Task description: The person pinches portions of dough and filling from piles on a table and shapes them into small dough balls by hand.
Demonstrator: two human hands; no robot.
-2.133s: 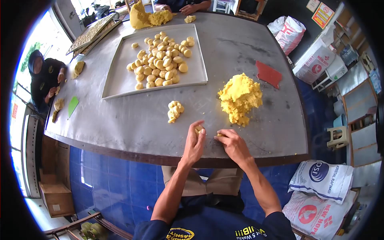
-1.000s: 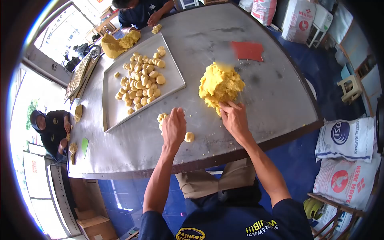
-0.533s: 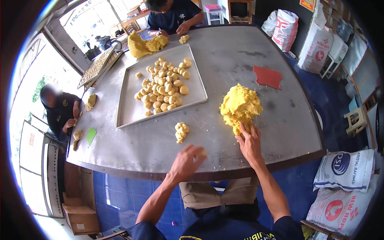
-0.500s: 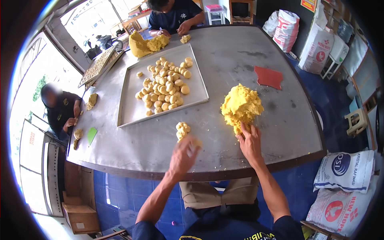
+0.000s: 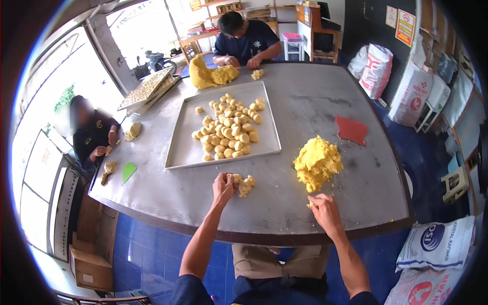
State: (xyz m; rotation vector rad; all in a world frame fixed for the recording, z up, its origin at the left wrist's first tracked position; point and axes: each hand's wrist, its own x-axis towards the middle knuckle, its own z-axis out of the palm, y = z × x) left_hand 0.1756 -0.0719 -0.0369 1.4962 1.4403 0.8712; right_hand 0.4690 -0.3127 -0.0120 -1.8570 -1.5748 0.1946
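Note:
On the metal table (image 5: 284,213), my left hand (image 5: 222,189) is closed, its fingertips on a piece of pale dough at the left side of a small lumpy pile of pale dough (image 5: 247,186). My right hand (image 5: 326,212) pinches a small bit of yellow dough (image 5: 310,204), just in front of a large crumbly mound of yellow dough (image 5: 318,161). Beyond my left hand lies a square metal tray (image 5: 179,147) with many round pale dough balls (image 5: 227,133) heaped in its middle.
A red scraper (image 5: 352,130) lies right of the mound; a green scraper (image 5: 129,172) lies at the left. One person (image 5: 249,43) works at the far side beside another yellow dough mass (image 5: 202,75). A second person (image 5: 90,133) works at the left edge. Sacks (image 5: 435,244) stand right.
My left hand has moved from in front of the pale pile to its left side. My right hand has drawn back from the yellow mound with a bit of dough. The view has tilted up.

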